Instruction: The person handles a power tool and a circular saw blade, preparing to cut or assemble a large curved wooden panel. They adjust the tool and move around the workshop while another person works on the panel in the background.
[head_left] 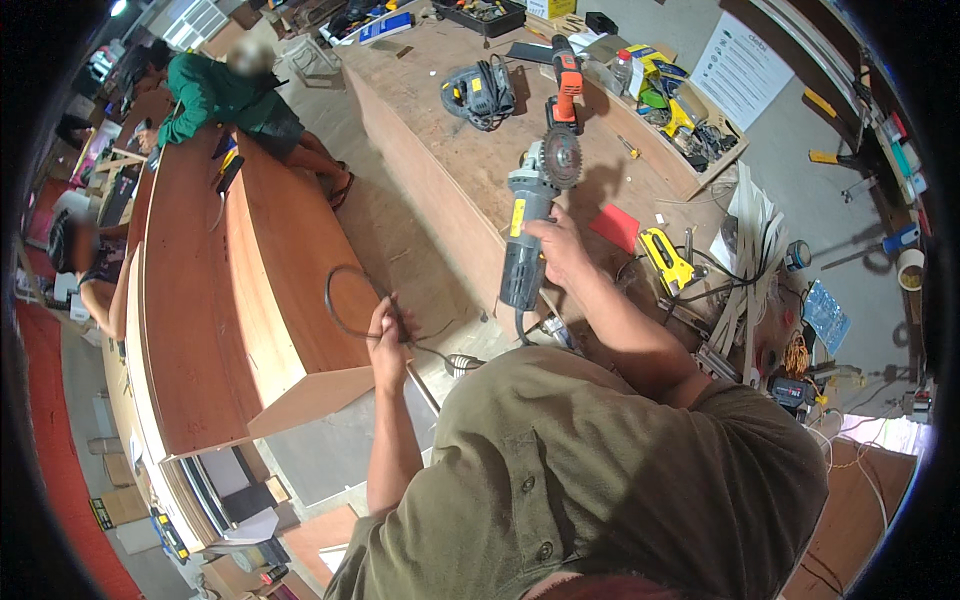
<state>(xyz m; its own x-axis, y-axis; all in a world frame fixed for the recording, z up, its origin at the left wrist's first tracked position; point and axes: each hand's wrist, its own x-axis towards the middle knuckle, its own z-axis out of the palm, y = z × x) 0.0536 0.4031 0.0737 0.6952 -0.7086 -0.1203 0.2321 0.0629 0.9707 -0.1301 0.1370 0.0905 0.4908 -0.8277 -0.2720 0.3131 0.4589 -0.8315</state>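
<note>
My right hand [562,248] is wrapped around the grey and black body of an angle grinder [520,240], held upright in front of me. A toothed round blade [562,158] is fitted at its top end, and the cord leaves from the bottom. My left hand [387,332] is closed on a dark power cord [329,298], part of which bends in a loop to the left of the fingers. Beyond the grinder, an orange and black cordless drill [567,78] stands on the wooden workbench [430,120]. A grey corded power tool [478,96] lies to its left.
A long wooden cabinet-like piece [200,330] stretches along my left. A person in green [215,105] leans over its far end, and another person [85,260] is at its left side. A yellow staple gun [667,262], red sheet [615,228] and open tool box [700,180] are on the right.
</note>
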